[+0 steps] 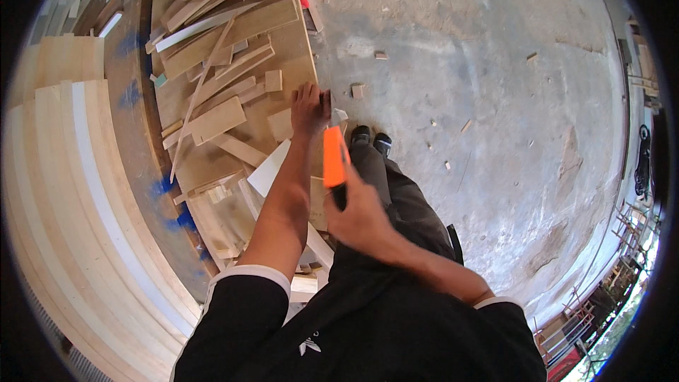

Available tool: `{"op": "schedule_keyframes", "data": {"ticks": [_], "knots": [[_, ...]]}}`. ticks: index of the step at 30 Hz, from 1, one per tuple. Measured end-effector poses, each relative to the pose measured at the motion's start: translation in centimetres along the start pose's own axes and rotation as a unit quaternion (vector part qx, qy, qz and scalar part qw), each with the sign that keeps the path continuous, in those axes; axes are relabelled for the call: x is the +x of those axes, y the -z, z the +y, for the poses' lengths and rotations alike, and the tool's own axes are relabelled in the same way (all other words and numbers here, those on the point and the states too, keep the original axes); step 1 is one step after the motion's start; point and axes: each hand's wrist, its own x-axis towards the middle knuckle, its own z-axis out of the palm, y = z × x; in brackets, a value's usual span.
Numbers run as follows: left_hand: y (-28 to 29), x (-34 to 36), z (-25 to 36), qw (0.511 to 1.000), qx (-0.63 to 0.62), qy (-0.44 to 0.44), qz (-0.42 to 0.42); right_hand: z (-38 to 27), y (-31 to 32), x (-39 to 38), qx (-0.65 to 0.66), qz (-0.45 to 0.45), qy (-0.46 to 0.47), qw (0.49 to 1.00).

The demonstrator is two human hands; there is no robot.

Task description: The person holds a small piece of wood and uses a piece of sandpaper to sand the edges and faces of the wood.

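Observation:
My right hand (357,216) is closed on an orange-and-black handsaw (335,154), whose narrow metal blade points away from me and is partly blurred. My left hand (306,110) reaches to the right edge of a plywood board (277,32) heaped with offcuts. Its fingers are curled beside a small dark piece at the saw's far end; what exactly they grip is unclear. A white board piece (269,166) lies under my left forearm, and a short wooden block (273,80) sits above and left of that hand.
Long planks (60,170) lie stacked on the left, beside a blue-stained board (131,78). A concrete floor (495,134) with scattered small wood bits stretches to the right. My feet (371,138) stand just right of the offcuts. Metal racks (629,230) line the far right rim.

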Motion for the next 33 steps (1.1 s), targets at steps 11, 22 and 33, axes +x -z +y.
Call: {"op": "schedule_keyframes", "data": {"ticks": [11,22,33], "knots": [[1.0,0.3,1.0,0.999,-0.05,0.014,0.01,-3.1,5.9,4.2,0.114,-0.011,-0.078,0.99],[1.3,0.8,1.3,0.998,-0.05,0.025,0.017,14.0,0.7,17.3,0.073,0.051,-0.128,0.988],[1.0,0.5,1.5,0.998,-0.06,0.017,0.032,8.0,5.7,11.8,0.195,0.013,-0.089,0.977]]}}
